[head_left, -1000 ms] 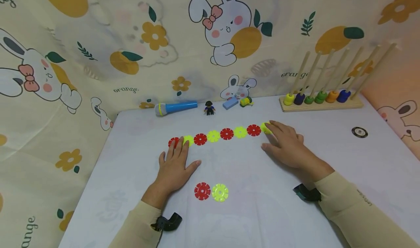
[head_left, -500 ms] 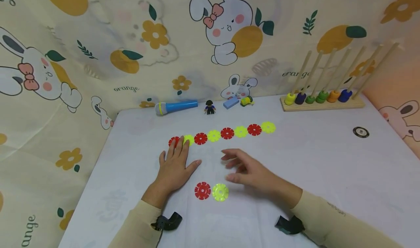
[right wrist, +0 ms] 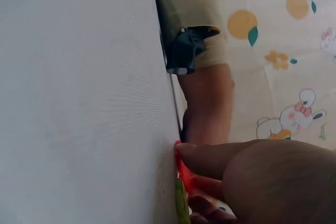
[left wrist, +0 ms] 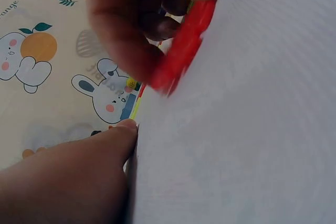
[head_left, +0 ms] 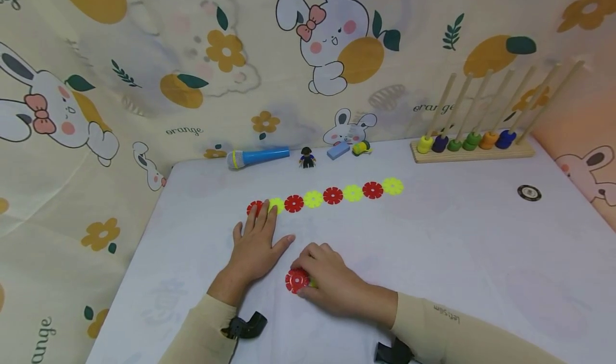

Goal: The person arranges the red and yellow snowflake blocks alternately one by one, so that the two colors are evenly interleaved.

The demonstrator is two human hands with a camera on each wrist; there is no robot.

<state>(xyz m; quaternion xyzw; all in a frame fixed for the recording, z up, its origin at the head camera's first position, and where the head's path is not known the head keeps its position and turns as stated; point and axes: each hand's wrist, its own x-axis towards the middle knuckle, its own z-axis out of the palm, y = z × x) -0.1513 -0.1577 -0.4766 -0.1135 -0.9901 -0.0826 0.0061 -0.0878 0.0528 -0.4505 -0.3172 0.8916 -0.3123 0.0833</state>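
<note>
A slanting row of interlocking snowflake discs, red and yellow-green by turns, lies on the white table, a red disc (head_left: 333, 195) near its middle. My left hand (head_left: 255, 249) rests flat with spread fingers, its fingertips over the row's leftmost red and yellow-green discs. Nearer to me, my right hand (head_left: 332, 278) pinches another red snowflake disc (head_left: 296, 281) between thumb and fingers. In the left wrist view this red disc (left wrist: 186, 45) looks tilted and blurred. A yellow-green disc (right wrist: 181, 203) shows at its edge in the right wrist view, mostly hidden by my right hand from above.
At the back stand or lie a blue toy microphone (head_left: 260, 157), a small figure (head_left: 307, 158), a blue block (head_left: 338, 151) and a yellow-green toy (head_left: 361, 148). A wooden peg rack (head_left: 471, 154) with coloured beads is back right; a black round disc (head_left: 529, 193) lies before it.
My right hand has left the row's right end, moved down and left to the two near discs, and taken hold of the red one. My left hand has stayed in place.
</note>
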